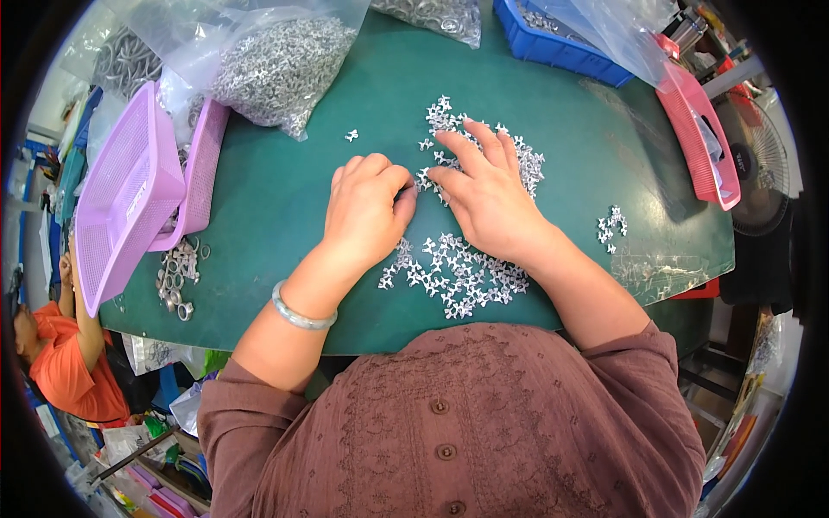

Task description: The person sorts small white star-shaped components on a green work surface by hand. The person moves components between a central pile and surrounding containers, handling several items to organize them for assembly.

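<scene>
My left hand (pixel 367 205) rests on the green table with its fingers curled in and closed. Whatever those fingers may hold is hidden. Beside it my right hand (pixel 490 194) reaches over a pile of small silvery metal pieces (pixel 528 164), fingers spread, fingertips touching the pieces. Closer to my body lies a second heap of similar small metal pieces (pixel 458 281), below both hands. One loose metal piece (pixel 351 135) sits by itself beyond my left hand. A pale bangle (pixel 302 312) circles my left wrist.
At the left stand two purple baskets (pixel 138 194), with metal rings (pixel 175 278) beside them. A clear bag of metal pieces (pixel 281 73) lies at the back. A blue bin (pixel 566 47), a pink basket (pixel 698 138) and a fan (pixel 756 164) are right. Another person (pixel 73 367) works at far left.
</scene>
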`<state>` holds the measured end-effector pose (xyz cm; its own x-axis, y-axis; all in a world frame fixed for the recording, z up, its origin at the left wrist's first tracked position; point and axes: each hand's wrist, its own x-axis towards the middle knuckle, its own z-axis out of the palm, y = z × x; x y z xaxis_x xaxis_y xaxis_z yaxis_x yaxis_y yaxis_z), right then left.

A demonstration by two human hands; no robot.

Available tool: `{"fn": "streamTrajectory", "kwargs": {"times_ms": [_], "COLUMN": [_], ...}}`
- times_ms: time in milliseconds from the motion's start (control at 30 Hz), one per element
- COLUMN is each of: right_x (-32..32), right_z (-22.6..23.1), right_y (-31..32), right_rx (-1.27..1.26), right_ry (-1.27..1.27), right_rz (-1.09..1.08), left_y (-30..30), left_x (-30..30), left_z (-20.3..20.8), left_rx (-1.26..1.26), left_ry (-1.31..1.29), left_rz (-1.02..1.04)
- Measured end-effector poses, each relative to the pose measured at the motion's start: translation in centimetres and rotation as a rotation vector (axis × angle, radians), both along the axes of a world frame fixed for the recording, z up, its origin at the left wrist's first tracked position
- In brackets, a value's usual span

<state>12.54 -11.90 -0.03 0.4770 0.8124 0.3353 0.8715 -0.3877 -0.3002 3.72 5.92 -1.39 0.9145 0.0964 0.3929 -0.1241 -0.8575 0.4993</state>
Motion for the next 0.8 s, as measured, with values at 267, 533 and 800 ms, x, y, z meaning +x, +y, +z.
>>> {"fn": "streamTrajectory", "kwargs": {"times_ms": [267, 533, 800], "right_x": [-0.1, 0.2, 0.0], "right_z": [0.6, 0.5, 0.7], "right_y": [-0.3, -0.7, -1.1], "right_rx": [-0.117, -0.034, -0.024], "right_ry": [-0.035, 0.026, 0.013], "right_rz": [0.036, 0.013, 0.063], "left_y": [0.9, 1.4, 0.6], "left_x": [-0.5, -0.3, 0.7], "left_z": [0.6, 1.5, 1.3], "left_rx": [0.051, 0.037, 0.059], "left_ry": [0.108, 0.002, 0.094], "left_rz": [0.066, -0.046, -0.159]}}
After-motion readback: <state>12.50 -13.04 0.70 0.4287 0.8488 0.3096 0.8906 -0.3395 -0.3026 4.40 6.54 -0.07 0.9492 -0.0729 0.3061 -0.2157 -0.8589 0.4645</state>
